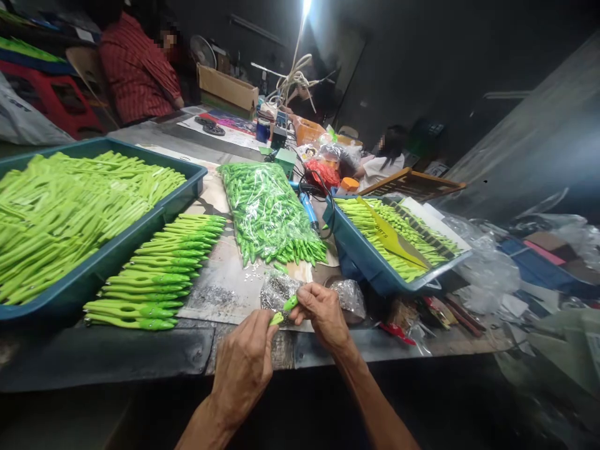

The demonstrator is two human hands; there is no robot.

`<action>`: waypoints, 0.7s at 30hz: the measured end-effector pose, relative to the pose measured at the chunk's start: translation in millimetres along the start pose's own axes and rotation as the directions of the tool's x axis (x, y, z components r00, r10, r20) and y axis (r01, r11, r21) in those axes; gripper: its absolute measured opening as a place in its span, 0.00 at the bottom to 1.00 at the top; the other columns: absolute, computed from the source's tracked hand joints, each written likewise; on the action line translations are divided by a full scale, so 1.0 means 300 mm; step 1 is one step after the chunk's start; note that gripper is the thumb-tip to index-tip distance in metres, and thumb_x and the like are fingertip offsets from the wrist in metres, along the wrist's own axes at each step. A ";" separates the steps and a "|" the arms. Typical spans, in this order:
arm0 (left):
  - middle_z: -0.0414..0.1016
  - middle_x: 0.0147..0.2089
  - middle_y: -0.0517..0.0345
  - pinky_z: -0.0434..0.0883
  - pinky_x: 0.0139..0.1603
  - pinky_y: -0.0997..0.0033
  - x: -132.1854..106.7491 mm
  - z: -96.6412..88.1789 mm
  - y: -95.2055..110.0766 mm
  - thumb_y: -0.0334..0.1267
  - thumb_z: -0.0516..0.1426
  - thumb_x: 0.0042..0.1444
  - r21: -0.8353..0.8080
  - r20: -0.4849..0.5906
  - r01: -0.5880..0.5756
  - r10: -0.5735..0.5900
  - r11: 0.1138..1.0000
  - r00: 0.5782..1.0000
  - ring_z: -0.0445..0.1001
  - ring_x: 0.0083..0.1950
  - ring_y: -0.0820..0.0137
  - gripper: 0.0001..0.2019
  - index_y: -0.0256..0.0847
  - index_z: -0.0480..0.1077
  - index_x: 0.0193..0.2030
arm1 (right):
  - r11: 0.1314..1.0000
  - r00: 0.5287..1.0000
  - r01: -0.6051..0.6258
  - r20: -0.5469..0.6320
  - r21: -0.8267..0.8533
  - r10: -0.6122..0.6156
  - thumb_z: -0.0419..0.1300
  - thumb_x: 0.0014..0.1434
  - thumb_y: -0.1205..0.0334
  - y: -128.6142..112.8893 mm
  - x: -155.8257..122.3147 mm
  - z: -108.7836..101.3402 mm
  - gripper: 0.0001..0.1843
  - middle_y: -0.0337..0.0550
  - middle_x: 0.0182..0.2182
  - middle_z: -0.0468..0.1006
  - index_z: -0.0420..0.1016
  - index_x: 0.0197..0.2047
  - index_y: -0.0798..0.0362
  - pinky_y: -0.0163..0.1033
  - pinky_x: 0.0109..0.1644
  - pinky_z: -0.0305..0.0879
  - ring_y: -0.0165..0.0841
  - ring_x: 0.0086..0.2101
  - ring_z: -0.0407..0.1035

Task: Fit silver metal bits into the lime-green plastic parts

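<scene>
My left hand (246, 359) is closed around a light-green plastic stick (277, 319), most of it hidden by the fingers. Between thumb and fingers of my right hand (323, 312) is a bright green pointed plastic tip (290, 303); the two pieces are close but apart. Just behind the hands lies a clear bag of small metal parts (281, 289), and a second such bag (349, 299) is to the right. Farther back rests a large clear bag of green tips (267, 209). Left of my hands, sticks with green tips fitted (150, 275) lie in a stacked row.
A blue tray (175, 212) full of light-green sticks stands at the left. Another blue tray (360, 256) at the right holds sticks and a yellow strip (394, 234). A blue tool (308, 209) lies behind the bag. A person in a red shirt (135, 69) sits beyond.
</scene>
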State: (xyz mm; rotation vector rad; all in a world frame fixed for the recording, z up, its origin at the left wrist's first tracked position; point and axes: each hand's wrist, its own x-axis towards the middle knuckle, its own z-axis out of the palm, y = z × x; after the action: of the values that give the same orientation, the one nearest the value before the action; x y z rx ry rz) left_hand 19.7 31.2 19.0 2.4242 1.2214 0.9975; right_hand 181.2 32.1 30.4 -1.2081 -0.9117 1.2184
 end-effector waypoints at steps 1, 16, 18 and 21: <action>0.70 0.29 0.58 0.63 0.28 0.70 0.000 0.002 0.001 0.33 0.44 0.62 0.001 0.003 0.001 -0.001 1.000 1.000 0.72 0.29 0.68 0.07 0.41 0.62 0.37 | 1.000 1.000 0.003 0.000 0.004 -0.003 0.63 0.51 0.51 0.002 -0.003 -0.001 0.17 0.40 0.18 0.75 0.68 0.27 0.57 0.30 0.22 0.65 0.27 0.17 0.67; 0.69 0.28 0.61 0.59 0.31 0.70 -0.010 -0.029 0.023 0.40 0.44 0.63 -0.309 0.308 0.367 -0.273 0.877 0.911 0.68 0.29 0.69 0.10 0.42 0.63 0.39 | 0.985 0.984 0.169 0.063 -0.018 -0.168 0.58 0.58 0.60 0.012 -0.067 -0.007 0.08 0.43 0.33 0.76 0.74 0.37 0.55 0.32 0.28 0.67 0.31 0.29 0.71; 0.68 0.28 0.62 0.58 0.31 0.71 -0.008 -0.031 0.020 0.42 0.44 0.62 -0.384 0.351 0.412 -0.282 0.827 0.893 0.66 0.29 0.70 0.10 0.42 0.63 0.37 | 0.982 0.982 0.180 0.059 -0.048 -0.177 0.58 0.58 0.60 0.006 -0.075 -0.002 0.08 0.43 0.33 0.77 0.74 0.37 0.55 0.32 0.29 0.67 0.30 0.28 0.71; 0.64 0.27 0.63 0.57 0.31 0.71 -0.006 -0.031 0.014 0.44 0.45 0.62 -0.444 0.402 0.469 -0.298 0.764 0.866 0.63 0.28 0.71 0.11 0.42 0.63 0.36 | 0.972 0.979 0.202 0.041 -0.120 -0.198 0.57 0.59 0.61 -0.005 -0.085 0.004 0.07 0.42 0.33 0.77 0.74 0.37 0.55 0.32 0.29 0.67 0.27 0.25 0.69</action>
State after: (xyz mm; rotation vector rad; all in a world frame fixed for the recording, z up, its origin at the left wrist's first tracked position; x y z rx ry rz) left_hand 15.3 26.6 27.0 1.7145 1.0906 0.6745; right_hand 176.1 7.4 34.4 -1.1671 -1.1159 1.0321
